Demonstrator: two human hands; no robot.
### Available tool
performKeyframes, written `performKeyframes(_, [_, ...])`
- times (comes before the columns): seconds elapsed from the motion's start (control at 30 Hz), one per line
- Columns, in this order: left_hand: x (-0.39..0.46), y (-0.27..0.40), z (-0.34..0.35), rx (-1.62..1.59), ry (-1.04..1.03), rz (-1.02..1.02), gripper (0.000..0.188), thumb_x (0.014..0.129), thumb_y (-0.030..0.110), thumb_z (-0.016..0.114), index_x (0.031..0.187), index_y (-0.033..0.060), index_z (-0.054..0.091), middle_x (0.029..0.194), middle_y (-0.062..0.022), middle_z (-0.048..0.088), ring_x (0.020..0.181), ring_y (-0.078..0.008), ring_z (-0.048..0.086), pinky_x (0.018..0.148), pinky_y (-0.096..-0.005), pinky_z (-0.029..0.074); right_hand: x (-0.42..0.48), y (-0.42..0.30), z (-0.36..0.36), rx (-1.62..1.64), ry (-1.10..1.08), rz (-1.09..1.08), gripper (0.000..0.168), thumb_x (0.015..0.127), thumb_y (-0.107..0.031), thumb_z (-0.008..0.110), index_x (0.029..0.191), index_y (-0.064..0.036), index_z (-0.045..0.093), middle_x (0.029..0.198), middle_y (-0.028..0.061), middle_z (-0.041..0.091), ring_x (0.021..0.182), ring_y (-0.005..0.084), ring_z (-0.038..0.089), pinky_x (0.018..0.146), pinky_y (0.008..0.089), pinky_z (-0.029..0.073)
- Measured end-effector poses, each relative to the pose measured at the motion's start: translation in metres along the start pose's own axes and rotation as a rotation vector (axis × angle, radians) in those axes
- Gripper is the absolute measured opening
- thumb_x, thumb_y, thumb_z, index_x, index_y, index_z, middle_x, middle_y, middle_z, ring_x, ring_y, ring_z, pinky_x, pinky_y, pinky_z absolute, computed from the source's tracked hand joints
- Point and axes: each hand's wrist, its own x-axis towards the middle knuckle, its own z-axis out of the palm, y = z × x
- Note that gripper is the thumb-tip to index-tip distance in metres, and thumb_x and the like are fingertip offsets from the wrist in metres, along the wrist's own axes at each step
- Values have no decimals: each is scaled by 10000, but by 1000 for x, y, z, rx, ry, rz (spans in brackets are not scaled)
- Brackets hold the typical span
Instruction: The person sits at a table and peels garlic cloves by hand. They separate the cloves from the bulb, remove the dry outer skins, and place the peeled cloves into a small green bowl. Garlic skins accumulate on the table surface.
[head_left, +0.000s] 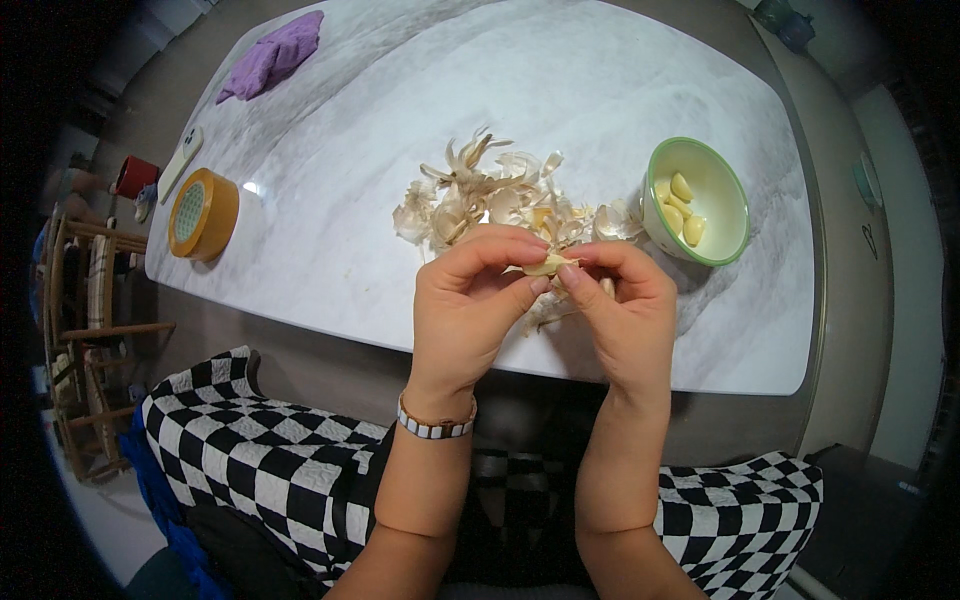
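Note:
Between my two hands is a pale garlic clove (546, 265), pinched at both ends above the near edge of the table. My left hand (469, 296) grips its left end with thumb and forefinger. At the other end, the thumb and forefinger of my right hand (626, 300) hold the clove and a bit of skin. Beyond my hands lies a loose heap of dry garlic skins (480, 187), partly hidden by my fingers. A green-rimmed bowl (720, 202) to the right holds several peeled garlic cloves (681, 187).
On the marble-patterned table (360, 135) are a roll of yellow packing tape (220, 214), a white remote control (180, 165) and a purple cloth (277, 56), all left. Black-and-white checkered fabric (262, 442) covers the seat beneath me. Wooden chairs (97, 330) stand at far left.

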Motion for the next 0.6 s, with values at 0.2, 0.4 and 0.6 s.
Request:
performKeyframes(0.2, [-2,4,7,-70,71,-110,229,735,-120,649,948,-39,626,947,-92,608,889,-154,595,805,-263,488,0,-3,-4,-33,13,-18,86,794,18,648,880,14,651,845,43,631,733,66,531,637,183,397])
performKeyframes(0.4, [-1,4,9,75,59,42,224,729,-120,660,937,-45,629,919,-94,622,863,-155,607,779,-260,498,-1,-3,-3,-74,58,-3,63,795,13,646,857,21,652,811,44,622,711,71,518,632,188,390])
performKeyframes(0.6, [-3,3,9,50,64,6,208,723,-119,664,916,-47,641,910,-106,629,857,-165,613,777,-266,501,-1,-3,-3,-80,55,-56,52,805,0,639,849,25,649,803,48,618,707,77,517,633,193,390])
